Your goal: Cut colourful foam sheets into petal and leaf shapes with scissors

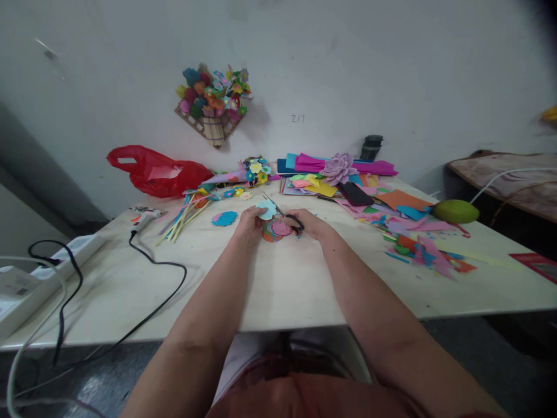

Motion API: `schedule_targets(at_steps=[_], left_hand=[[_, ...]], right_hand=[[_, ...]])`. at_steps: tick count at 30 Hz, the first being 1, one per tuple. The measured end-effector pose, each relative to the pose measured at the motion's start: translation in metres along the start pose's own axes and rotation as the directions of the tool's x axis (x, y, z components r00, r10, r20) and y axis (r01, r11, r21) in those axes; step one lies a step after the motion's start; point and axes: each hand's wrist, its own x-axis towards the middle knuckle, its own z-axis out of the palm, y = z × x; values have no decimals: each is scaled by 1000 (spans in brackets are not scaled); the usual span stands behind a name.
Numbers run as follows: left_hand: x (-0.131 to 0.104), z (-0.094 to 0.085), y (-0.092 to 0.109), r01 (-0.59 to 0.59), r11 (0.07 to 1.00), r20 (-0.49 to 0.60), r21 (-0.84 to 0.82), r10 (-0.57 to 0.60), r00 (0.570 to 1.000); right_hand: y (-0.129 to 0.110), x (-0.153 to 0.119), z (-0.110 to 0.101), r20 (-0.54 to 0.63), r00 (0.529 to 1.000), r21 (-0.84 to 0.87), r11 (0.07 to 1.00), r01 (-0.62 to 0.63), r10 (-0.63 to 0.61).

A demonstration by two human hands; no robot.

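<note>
Between the fingers of my left hand [249,223] is a light blue paper flower cutout [267,210] with a scalloped edge. My right hand [310,223] grips black-handled scissors [296,221], whose blades point up and left beside the cutout. Whether the blades touch the paper is hard to tell. Below both hands, a small group of round cutouts lies on the table, with a pink one [281,227] and an orange one [270,235] showing. To the left of my left hand lie darker blue scalloped cutouts [225,218], with a bit of pink beneath.
A white glue gun [147,219] with a black cord lies left, near thin strips [180,223] and a red plastic bag [159,174]. Colored sheets, a purple flower [338,168], a black phone [355,194], paper scraps [429,255] and a green mango-like object [456,211] occupy the right.
</note>
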Motion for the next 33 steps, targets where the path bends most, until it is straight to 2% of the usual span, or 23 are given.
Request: schedule_targets(at_steps=[15,24,33], left_hand=[[-1,2,-2,8,1000,44,-15,-7,999],[-4,6,1,26,1000,0,18,-26,1000],[-1,3,-1,19,1000,9,14,-19,1000]], right_hand=[[-3,1,5,-43,999,49,999,-5,8],[0,4,4,-48,999,34,999,20,-19],[-3,3,6,-72,997,35,999,1,1]])
